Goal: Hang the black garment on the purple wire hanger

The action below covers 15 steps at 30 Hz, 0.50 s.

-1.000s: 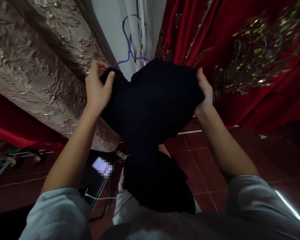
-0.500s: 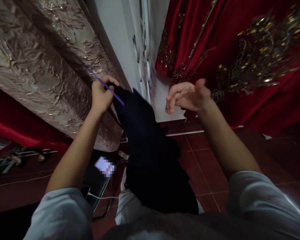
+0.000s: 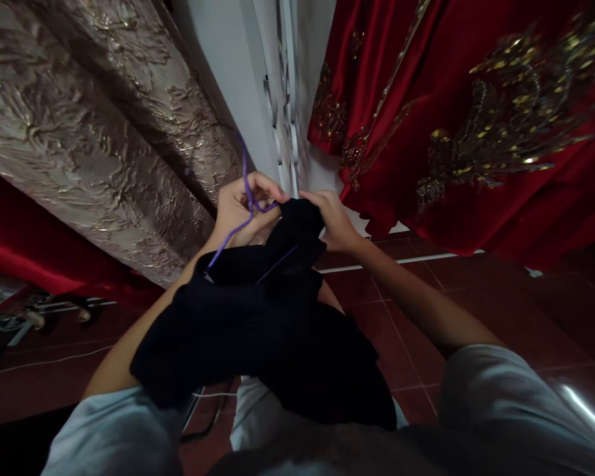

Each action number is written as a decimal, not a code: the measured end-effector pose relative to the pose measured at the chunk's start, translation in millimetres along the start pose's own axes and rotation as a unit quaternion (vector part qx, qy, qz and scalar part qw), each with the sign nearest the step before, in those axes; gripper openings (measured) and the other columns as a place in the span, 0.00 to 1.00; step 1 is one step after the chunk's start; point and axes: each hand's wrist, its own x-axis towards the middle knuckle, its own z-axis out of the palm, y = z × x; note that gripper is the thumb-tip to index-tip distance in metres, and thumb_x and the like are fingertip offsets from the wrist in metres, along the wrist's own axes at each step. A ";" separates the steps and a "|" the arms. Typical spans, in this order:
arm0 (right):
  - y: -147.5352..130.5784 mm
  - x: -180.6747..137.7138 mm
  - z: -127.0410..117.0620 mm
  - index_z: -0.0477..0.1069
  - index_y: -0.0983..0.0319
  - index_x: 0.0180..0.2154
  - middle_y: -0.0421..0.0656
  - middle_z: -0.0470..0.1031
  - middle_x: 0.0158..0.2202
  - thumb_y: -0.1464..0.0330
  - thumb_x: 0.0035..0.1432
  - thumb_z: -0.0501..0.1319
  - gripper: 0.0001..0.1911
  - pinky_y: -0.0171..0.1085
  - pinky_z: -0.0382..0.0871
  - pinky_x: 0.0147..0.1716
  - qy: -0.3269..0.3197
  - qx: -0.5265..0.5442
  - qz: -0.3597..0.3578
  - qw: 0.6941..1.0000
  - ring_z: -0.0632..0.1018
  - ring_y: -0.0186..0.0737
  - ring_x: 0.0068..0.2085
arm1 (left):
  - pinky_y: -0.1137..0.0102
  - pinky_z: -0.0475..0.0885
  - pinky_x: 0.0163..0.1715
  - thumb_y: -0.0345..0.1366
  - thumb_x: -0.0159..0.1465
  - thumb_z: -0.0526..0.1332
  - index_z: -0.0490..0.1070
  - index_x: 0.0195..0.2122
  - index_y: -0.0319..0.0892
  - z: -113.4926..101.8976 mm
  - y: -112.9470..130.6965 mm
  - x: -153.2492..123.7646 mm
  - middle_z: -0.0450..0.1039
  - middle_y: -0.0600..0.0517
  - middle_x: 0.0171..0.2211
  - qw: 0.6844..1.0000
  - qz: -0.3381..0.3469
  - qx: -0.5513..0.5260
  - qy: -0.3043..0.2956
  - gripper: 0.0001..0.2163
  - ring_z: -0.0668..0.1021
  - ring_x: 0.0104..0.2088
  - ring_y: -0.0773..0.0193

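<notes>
Shiny beige fabric with raised, crinkled patterning [image 3: 104,145] hangs at left, and glossy red cloth with gold sequin motifs [image 3: 396,158] hangs at right. A thin white cable [image 3: 49,362] crosses the dark red tiled floor [image 3: 406,337] at lower left.

The single head-worn camera looks forward and down, close over the dark garment [image 3: 258,324], floor tiles [image 3: 401,337] beyond.

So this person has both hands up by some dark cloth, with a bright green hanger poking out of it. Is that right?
Not quite: the hanger is purple, not green, as the head view shows. It does poke out of the dark cloth, with the left hand and right hand by it.
</notes>
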 end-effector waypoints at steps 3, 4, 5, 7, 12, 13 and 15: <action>3.2 -10.9 -22.0 0.61 0.56 0.64 0.50 0.71 0.52 0.63 0.50 0.65 0.40 0.54 0.69 0.51 0.005 -0.023 0.021 1.000 0.73 0.57 0.51 | 0.64 0.81 0.42 0.36 0.53 0.79 0.75 0.33 0.43 -23.7 -5.4 -3.2 0.81 0.51 0.35 0.999 -0.017 -0.026 -0.011 0.14 0.84 0.38 0.60; 1.4 -12.4 -28.0 0.62 0.57 0.63 0.50 0.71 0.50 0.65 0.48 0.64 0.38 0.54 0.68 0.49 0.002 -0.029 0.030 0.999 0.73 0.56 0.49 | 0.65 0.81 0.41 0.35 0.53 0.79 0.75 0.33 0.43 -29.1 -5.6 -4.5 0.81 0.51 0.35 0.999 -0.028 -0.034 -0.013 0.14 0.84 0.37 0.60; -1.8 -12.7 -32.5 0.64 0.57 0.61 0.49 0.71 0.48 0.67 0.47 0.63 0.37 0.54 0.68 0.49 -0.006 -0.038 0.040 0.998 0.72 0.56 0.48 | 0.66 0.82 0.40 0.35 0.53 0.78 0.75 0.33 0.43 -32.4 -4.9 -6.1 0.82 0.51 0.35 0.998 -0.039 -0.041 -0.019 0.13 0.85 0.37 0.60; -11.1 -11.0 -35.9 0.64 0.57 0.60 0.49 0.71 0.48 0.70 0.44 0.63 0.38 0.55 0.66 0.49 -0.024 -0.058 0.062 0.996 0.71 0.57 0.49 | 0.67 0.82 0.39 0.33 0.55 0.77 0.75 0.33 0.42 -33.1 -0.9 -9.7 0.81 0.50 0.34 0.997 -0.050 -0.043 -0.027 0.11 0.85 0.36 0.60; -32.3 -8.7 -12.9 0.65 0.58 0.56 0.51 0.71 0.48 0.73 0.48 0.63 0.31 0.52 0.65 0.48 -0.074 -0.066 0.024 0.995 0.70 0.57 0.49 | 0.62 0.83 0.41 0.35 0.57 0.74 0.74 0.33 0.42 -18.1 12.9 -17.9 0.80 0.50 0.33 0.998 -0.062 0.020 -0.022 0.10 0.84 0.36 0.58; -33.6 -10.7 -5.3 0.66 0.58 0.53 0.51 0.71 0.46 0.73 0.49 0.62 0.27 0.51 0.65 0.46 -0.086 -0.064 0.013 0.994 0.70 0.55 0.47 | 0.62 0.83 0.41 0.35 0.57 0.74 0.73 0.33 0.42 -15.4 13.6 -19.6 0.80 0.50 0.33 0.997 -0.065 0.023 -0.021 0.10 0.84 0.36 0.58; -32.5 -17.6 9.5 0.66 0.60 0.48 0.52 0.71 0.43 0.73 0.51 0.61 0.20 0.49 0.65 0.43 -0.099 -0.066 0.010 0.993 0.70 0.54 0.44 | 0.64 0.82 0.41 0.34 0.57 0.74 0.74 0.34 0.42 -11.7 11.1 -24.0 0.80 0.50 0.33 0.997 -0.075 0.010 -0.018 0.10 0.84 0.36 0.59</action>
